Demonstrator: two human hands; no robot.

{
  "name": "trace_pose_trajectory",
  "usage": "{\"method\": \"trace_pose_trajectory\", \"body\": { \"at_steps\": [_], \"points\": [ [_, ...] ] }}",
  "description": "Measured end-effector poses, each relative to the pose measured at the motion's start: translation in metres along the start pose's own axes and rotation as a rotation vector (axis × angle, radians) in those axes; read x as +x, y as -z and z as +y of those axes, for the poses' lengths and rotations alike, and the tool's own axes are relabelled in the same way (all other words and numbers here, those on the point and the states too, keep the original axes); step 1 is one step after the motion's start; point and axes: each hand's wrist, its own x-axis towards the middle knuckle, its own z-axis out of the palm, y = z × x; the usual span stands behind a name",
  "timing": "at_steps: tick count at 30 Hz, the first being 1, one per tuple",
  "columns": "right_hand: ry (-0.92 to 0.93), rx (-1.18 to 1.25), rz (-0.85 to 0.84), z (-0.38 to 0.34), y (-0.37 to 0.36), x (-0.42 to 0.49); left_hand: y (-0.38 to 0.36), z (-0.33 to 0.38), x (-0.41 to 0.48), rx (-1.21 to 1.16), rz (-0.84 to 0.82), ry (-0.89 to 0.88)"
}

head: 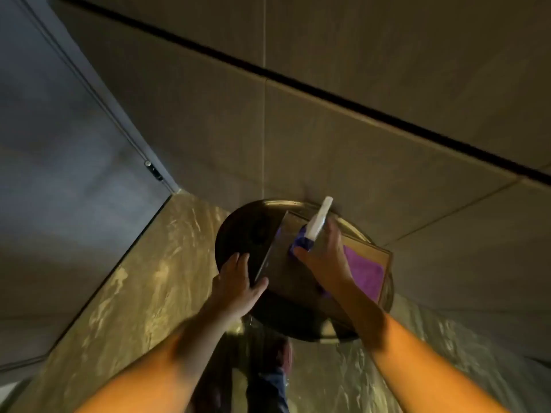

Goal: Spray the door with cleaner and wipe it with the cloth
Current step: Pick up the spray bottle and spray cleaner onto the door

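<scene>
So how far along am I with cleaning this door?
Early on. Your right hand holds the spray bottle over the small door, and your left hand steadies its edge. The purple cloth lies under your right hand. No spray shows on the door; spraying and wiping look still to do.

Two hands (pixel 238 281) (pixel 323 257), one spray bottle (pixel 316 225), one purple cloth (pixel 365 271), one round table (pixel 238 231).
</scene>
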Motion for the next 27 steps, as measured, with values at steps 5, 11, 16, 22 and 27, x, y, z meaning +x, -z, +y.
{"method": "trace_pose_trajectory", "body": {
  "at_steps": [5, 11, 16, 22, 27],
  "points": [
    [0.099, 0.182, 0.106, 0.033, -0.044, 0.04, -0.053, -0.02, 0.073, 0.097, 0.103, -0.033],
    [0.198, 0.291, 0.292, 0.045, -0.072, 0.05, -0.111, -0.046, 0.098, 0.229, 0.228, -0.051],
    [0.259, 0.374, 0.382, 0.05, -0.091, 0.062, -0.129, -0.06, 0.106, 0.315, 0.34, -0.116],
    [0.232, 0.316, 0.304, 0.038, -0.095, 0.072, -0.123, -0.063, 0.107, 0.269, 0.253, -0.138],
    [0.212, 0.211, 0.116, -0.01, -0.089, 0.054, -0.068, -0.065, 0.091, 0.104, 0.223, -0.135]
  ]
}}
